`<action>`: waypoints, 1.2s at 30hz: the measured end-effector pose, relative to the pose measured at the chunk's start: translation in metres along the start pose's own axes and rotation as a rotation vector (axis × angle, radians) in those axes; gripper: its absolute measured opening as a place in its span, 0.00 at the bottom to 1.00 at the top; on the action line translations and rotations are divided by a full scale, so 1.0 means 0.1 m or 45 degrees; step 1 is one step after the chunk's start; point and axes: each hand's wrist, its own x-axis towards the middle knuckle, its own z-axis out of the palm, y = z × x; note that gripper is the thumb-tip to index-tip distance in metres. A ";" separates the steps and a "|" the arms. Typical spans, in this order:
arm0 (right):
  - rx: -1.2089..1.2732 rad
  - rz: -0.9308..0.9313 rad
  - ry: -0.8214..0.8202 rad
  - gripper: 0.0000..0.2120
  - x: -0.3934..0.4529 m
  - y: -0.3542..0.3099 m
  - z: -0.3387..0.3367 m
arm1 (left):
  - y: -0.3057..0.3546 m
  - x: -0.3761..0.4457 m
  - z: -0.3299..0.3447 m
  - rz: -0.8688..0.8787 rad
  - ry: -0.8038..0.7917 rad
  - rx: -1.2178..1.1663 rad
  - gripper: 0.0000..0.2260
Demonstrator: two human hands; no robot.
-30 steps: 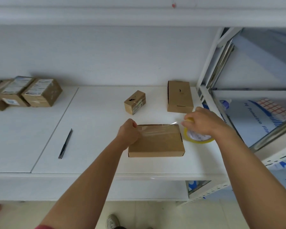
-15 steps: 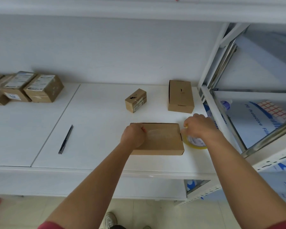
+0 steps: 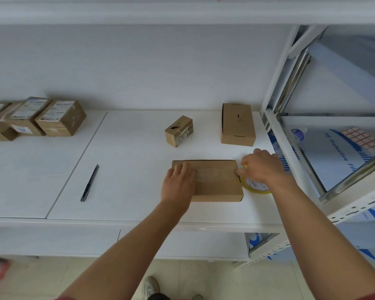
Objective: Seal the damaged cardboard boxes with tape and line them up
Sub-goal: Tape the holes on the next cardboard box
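Note:
A flat brown cardboard box (image 3: 219, 182) lies on the white shelf (image 3: 128, 180), with a strip of clear tape across its top. My left hand (image 3: 179, 184) lies flat on the box's left end, fingers straight, pressing the tape. My right hand (image 3: 263, 167) grips the yellowish tape roll (image 3: 256, 188) at the box's right edge. Behind stand a small torn box (image 3: 179, 131) and a taller box (image 3: 237, 124) with a small tear. Several labelled boxes (image 3: 59, 118) sit in a row at far left.
A dark utility knife (image 3: 89, 183) lies on the shelf left of the box. A white metal rack (image 3: 290, 148) holding blue-printed film packs stands at the right. The shelf's front edge runs just below the box; another shelf hangs above.
The tape stretched above the box now lies on its top. My left hand opened from a fist and slid flat onto the box. My right hand brought the roll down to the right edge.

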 end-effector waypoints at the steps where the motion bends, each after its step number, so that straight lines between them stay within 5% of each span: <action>1: -0.002 -0.002 0.007 0.13 -0.01 0.00 0.00 | -0.02 -0.01 -0.01 0.038 -0.019 -0.023 0.21; 5: -0.004 -0.015 0.029 0.13 -0.02 0.01 0.01 | 0.00 -0.09 -0.02 0.040 -0.116 -0.138 0.21; 9: -0.014 -0.011 0.042 0.13 -0.03 0.02 0.03 | 0.16 -0.10 -0.02 -0.003 -0.249 -0.101 0.41; 13: -0.018 -0.027 0.062 0.15 -0.08 0.03 0.06 | 0.13 0.16 0.03 0.305 -0.220 -0.054 0.48; 22: 0.044 -0.075 0.019 0.26 -0.15 0.14 0.11 | -0.06 0.57 0.10 0.430 -0.302 -0.008 0.55; 29: 0.186 -0.098 -0.203 0.33 -0.23 0.40 -0.02 | -0.12 0.57 0.02 0.503 -0.240 -0.132 0.54; 36: 0.619 -0.332 0.202 0.31 -0.31 0.37 -0.38 | -0.55 0.34 -0.31 0.346 -0.059 -0.479 0.54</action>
